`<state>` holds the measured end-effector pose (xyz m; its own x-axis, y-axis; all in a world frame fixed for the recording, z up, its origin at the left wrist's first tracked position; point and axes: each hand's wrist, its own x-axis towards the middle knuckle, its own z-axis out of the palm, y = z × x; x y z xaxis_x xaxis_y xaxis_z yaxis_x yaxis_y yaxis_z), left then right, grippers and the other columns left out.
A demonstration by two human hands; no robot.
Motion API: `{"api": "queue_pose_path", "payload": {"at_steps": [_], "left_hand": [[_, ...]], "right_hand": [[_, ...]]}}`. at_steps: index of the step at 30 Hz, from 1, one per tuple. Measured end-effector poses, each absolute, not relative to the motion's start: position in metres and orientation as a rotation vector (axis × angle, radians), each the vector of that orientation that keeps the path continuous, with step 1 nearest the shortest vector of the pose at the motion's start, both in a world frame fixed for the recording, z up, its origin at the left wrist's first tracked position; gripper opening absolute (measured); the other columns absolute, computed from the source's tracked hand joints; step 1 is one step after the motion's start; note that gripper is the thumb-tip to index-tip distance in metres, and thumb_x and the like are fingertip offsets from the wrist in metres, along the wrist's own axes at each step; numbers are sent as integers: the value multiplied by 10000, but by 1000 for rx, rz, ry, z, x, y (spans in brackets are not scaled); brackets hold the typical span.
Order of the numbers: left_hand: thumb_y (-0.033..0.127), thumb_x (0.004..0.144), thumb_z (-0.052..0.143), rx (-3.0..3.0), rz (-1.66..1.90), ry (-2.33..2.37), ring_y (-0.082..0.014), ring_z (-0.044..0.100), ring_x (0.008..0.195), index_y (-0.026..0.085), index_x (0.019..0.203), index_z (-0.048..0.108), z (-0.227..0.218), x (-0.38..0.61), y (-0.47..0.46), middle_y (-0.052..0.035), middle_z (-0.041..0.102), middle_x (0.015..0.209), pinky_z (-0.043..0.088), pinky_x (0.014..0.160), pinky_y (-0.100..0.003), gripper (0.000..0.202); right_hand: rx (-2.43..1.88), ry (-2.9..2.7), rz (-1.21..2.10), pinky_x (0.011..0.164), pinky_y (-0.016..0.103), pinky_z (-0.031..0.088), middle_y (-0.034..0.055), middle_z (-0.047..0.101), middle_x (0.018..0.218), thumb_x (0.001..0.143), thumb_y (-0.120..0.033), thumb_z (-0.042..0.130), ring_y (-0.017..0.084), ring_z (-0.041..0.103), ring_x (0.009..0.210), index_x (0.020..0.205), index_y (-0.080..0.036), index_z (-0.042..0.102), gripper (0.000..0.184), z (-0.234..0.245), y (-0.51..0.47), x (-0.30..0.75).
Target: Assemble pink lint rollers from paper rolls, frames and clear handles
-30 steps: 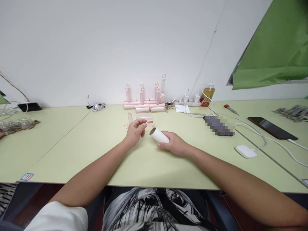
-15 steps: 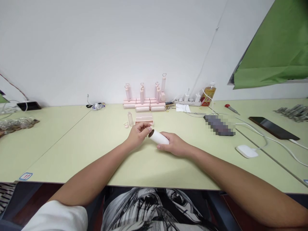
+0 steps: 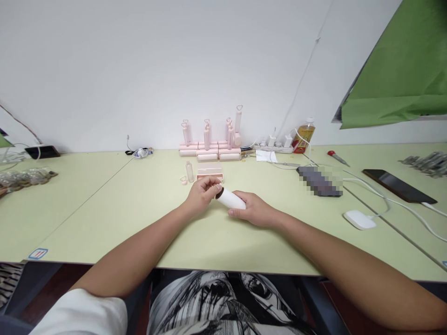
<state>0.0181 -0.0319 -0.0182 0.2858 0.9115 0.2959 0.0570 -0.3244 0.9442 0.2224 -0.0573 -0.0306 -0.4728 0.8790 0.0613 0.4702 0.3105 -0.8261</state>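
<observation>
My right hand (image 3: 256, 210) is wrapped round a white lint roller refill (image 3: 232, 199), holding it tilted just above the table. The roll's brown core end points left and up. At that end, my left hand (image 3: 201, 195) is closed, thumb and fingertips pinched against the rim; what exactly they grip is too small to see. Just beyond the hands lies an open pink case (image 3: 209, 171), partly hidden by my left fingers. To its left stand a pale pink tube handle (image 3: 189, 172) and a small pink heart-shaped loop piece (image 3: 183, 180).
Several pink lint rollers (image 3: 206, 139) with heart loops stand by the wall. A power strip (image 3: 279, 149), drink bottle (image 3: 303, 136), screwdriver (image 3: 337, 157), phone (image 3: 398, 185), white charger (image 3: 359, 219) and trailing cables occupy the right. Plastic-wrapped parts (image 3: 26, 177) lie far left.
Both hands and the roll keep nearly the same pose. The whole view has shifted very slightly.
</observation>
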Motion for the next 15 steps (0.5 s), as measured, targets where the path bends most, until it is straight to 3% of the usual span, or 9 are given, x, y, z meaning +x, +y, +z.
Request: {"api": "queue_pose_path", "payload": {"at_steps": [15], "left_hand": [[351, 746, 652, 1606, 1193, 876, -83, 436, 505, 158, 847, 600, -22, 18, -29, 53, 485, 554, 341, 508, -238, 224]], "right_hand": [[-1195, -2079, 1040, 604, 250, 381, 11, 601, 857, 751, -415, 705, 158, 514, 718, 1041, -166, 616, 392, -31, -57, 222]]}}
